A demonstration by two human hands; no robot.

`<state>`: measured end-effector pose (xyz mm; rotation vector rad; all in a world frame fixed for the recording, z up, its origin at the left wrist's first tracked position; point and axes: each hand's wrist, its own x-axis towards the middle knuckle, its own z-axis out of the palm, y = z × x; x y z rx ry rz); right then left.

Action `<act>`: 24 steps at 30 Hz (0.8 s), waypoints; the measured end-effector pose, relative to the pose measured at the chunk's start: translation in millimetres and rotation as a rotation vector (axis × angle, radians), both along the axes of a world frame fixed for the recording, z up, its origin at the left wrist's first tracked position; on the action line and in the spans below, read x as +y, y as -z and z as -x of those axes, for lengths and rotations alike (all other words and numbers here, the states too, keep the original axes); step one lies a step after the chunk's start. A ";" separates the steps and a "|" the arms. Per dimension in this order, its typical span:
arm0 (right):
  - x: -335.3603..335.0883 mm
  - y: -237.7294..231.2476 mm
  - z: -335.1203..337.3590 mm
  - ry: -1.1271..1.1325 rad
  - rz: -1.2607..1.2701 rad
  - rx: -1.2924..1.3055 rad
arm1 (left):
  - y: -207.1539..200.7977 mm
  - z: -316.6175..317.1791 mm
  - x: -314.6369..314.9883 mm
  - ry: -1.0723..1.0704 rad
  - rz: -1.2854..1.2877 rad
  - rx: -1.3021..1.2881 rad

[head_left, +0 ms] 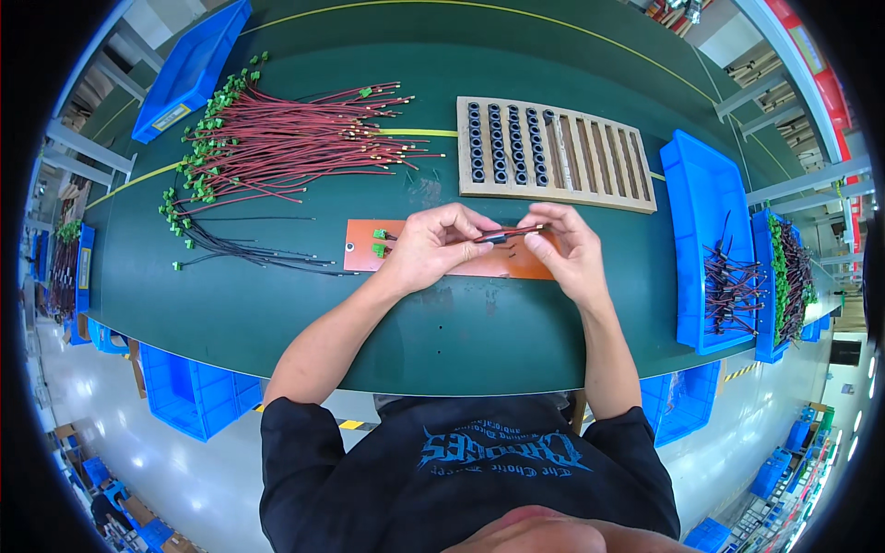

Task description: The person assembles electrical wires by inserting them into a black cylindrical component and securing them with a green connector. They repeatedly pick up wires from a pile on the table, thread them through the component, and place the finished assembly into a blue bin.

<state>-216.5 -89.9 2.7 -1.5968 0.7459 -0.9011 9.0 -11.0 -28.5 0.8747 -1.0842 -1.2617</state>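
Over an orange board (pixel 359 261), both my hands are closed on a red and black wire pair (pixel 527 230). My left hand (pixel 431 247) pinches it between thumb and fingers, beside a small black piece (pixel 493 237) that looks like a sleeve or core on the wires. Further along, toward the bare tips, my right hand (pixel 573 251) grips the same pair, its fingers curled and thumb below. Green connectors (pixel 379 249) sit on the board's left part, just beyond my left wrist. My fingers partly hide the wires.
A wooden rack (pixel 604 187) with rows of black cylindrical cores (pixel 516 138) stands beyond my hands. Many red wires with green connectors (pixel 277 138) lie at the far left, black wires (pixel 244 249) nearer. Blue bins (pixel 696 313) stand right, another blue tray (pixel 189 78) far left.
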 end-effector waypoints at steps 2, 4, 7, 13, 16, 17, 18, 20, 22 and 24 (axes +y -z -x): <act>2.6 7.3 1.5 -0.063 -0.078 0.068 | 2.4 0.5 0.5 0.007 -0.002 0.012; 1.6 19.0 0.8 -0.068 -0.050 0.093 | 5.3 0.6 -2.4 0.019 0.055 -0.053; 4.7 9.0 -1.8 -0.030 0.109 0.178 | 5.3 0.6 2.8 0.016 0.042 -0.092; -4.0 13.4 18.2 0.030 0.178 0.033 | -5.0 0.6 4.3 0.067 0.041 -0.211; -3.9 9.2 20.8 -0.010 0.196 0.019 | -24.1 5.1 -5.9 0.109 -0.014 -0.128; -2.7 9.3 18.9 -0.022 0.187 0.011 | -24.0 7.3 -13.2 0.120 -0.052 -0.130; -1.8 11.7 17.0 -0.022 0.186 -0.026 | -22.4 10.8 -19.0 0.129 -0.090 -0.132; -1.9 17.9 15.0 -0.021 0.192 -0.092 | -13.9 21.6 -25.2 0.173 -0.027 -0.199; -2.2 23.7 14.7 0.012 0.152 -0.105 | -16.6 27.1 -30.6 0.166 -0.078 -0.138; 0.6 23.7 12.5 0.039 0.110 -0.121 | -15.3 26.4 -28.6 0.135 -0.096 -0.181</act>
